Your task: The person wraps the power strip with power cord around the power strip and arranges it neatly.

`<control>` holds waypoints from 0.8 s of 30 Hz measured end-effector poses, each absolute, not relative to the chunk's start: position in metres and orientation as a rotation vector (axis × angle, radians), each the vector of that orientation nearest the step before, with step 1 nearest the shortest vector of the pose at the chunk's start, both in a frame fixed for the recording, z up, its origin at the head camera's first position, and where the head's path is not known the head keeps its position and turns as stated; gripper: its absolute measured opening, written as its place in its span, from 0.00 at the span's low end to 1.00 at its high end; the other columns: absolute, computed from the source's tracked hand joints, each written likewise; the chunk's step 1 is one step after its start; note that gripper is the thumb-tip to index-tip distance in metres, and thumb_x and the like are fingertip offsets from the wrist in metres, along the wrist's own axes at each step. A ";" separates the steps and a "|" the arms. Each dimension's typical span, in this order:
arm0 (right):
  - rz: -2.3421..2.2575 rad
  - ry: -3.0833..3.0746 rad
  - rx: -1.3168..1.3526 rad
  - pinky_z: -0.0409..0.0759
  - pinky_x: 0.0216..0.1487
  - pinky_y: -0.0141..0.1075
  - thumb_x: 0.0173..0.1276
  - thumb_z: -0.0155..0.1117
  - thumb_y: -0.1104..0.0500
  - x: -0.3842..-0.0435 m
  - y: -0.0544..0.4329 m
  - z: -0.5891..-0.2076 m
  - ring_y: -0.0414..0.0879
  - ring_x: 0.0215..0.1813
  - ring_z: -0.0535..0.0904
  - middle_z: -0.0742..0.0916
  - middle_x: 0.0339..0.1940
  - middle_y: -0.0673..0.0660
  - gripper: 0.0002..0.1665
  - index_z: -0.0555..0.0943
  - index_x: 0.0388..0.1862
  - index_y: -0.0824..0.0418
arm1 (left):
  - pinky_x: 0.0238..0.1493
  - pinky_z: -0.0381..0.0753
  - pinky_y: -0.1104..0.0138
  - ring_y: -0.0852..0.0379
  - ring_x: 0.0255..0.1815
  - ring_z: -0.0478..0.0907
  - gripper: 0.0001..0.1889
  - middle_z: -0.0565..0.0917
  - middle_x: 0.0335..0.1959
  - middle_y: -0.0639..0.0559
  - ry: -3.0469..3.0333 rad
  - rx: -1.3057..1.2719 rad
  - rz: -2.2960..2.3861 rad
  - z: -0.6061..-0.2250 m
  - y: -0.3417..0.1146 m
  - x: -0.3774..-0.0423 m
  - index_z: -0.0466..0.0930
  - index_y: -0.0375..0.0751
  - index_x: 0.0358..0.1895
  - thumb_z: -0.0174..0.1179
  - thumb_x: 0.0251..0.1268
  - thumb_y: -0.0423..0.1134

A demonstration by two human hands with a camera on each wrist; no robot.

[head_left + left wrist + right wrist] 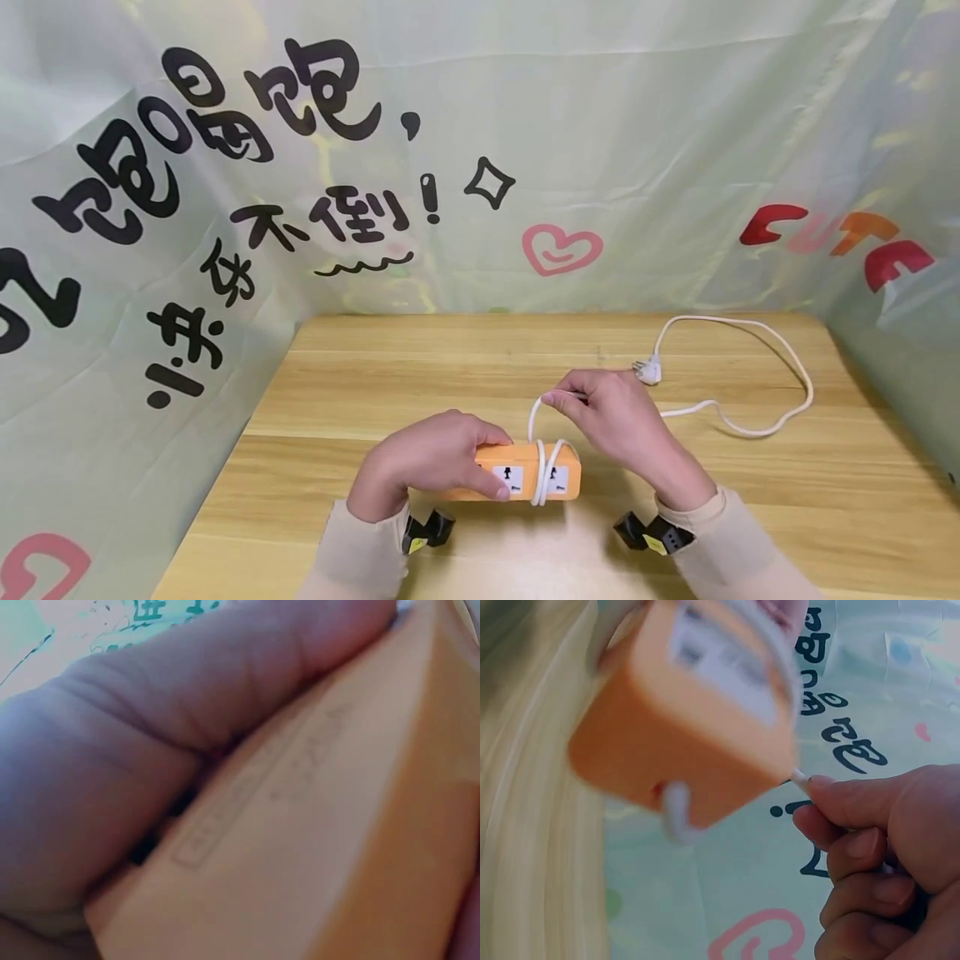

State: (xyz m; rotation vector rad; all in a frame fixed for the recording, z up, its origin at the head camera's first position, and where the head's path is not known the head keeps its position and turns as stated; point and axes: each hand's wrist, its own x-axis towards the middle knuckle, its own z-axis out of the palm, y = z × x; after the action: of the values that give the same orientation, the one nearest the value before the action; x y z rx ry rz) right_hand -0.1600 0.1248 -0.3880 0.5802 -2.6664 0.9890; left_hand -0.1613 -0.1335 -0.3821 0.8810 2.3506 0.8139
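An orange power strip (pixel 525 456) with white socket faces is gripped at its left part by my left hand (pixel 438 454), thumb across the front and fingers behind. Its printed underside or side (pixel 300 802) fills much of the left wrist view. White cord (pixel 538 475) loops around the strip's right end. My right hand (pixel 618 417) pinches the cord between thumb and index finger, just beyond the strip's far right side. In the right wrist view the strip's orange end (pixel 682 742) shows the cord coming out of it, with the right hand (pixel 885 855) beside it.
The rest of the cord (pixel 802 400) curves in a wide loop over the right of the wooden table (pixel 337 383). Its white plug (pixel 649 369) lies behind my right hand. A printed cloth (pixel 450 100) hangs around the table's back and sides.
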 end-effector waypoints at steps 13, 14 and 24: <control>1.021 -2.515 0.620 0.69 0.25 0.31 0.74 0.72 0.57 -0.147 0.112 -0.386 0.33 0.22 0.68 0.82 0.22 0.41 0.08 0.89 0.32 0.51 | 0.36 0.77 0.65 0.60 0.30 0.77 0.15 0.83 0.29 0.61 2.587 0.646 0.782 -0.378 -0.132 -0.162 0.87 0.52 0.47 0.77 0.60 0.49; 1.041 -2.508 0.624 0.69 0.25 0.31 0.75 0.71 0.58 -0.146 0.111 -0.385 0.33 0.22 0.68 0.81 0.22 0.41 0.08 0.89 0.32 0.52 | 0.37 0.77 0.64 0.59 0.31 0.77 0.17 0.83 0.30 0.61 2.607 0.620 0.796 -0.377 -0.132 -0.163 0.87 0.51 0.49 0.76 0.60 0.49; 1.101 -2.458 0.788 0.75 0.32 0.32 0.79 0.62 0.65 -0.137 0.103 -0.384 0.34 0.30 0.71 0.79 0.29 0.43 0.09 0.88 0.50 0.58 | 0.29 0.76 0.62 0.56 0.26 0.76 0.14 0.82 0.28 0.56 2.727 0.385 0.991 -0.374 -0.136 -0.165 0.85 0.51 0.46 0.73 0.64 0.52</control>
State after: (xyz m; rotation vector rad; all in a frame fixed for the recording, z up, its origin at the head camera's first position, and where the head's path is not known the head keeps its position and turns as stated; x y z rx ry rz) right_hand -0.1371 0.1027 -0.3839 0.7877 -2.4577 1.1007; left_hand -0.1650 -0.1359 -0.3738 0.3852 2.7271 0.9910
